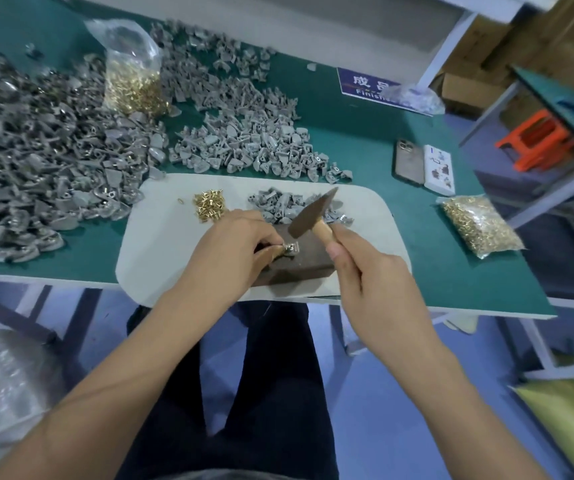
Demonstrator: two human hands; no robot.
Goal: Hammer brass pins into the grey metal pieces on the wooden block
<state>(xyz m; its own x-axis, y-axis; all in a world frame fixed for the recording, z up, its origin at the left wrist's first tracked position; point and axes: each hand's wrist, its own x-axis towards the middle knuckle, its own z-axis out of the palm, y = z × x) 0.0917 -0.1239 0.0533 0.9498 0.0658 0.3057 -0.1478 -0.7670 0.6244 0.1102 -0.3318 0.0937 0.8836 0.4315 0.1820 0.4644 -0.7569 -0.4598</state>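
Left hand (233,242) pinches grey piece (290,249) on wooden block (308,256); right hand (365,271) grips hammer (308,216).

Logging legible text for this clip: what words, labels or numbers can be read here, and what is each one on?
"成品": white characters on the blue sign at the bench's far edge; the second is partly hidden by a clear plastic bag.
"Finish...": white line beneath them on that sign, its end covered by that bag.
White box beside the phone: printed pictures, any lettering too small to read.
Nothing else legible.

I note a green table top (365,140), pale grey mat (160,244), dark brown wooden block (306,258), gold brass pins (209,204), dull grey metal pieces (289,206).
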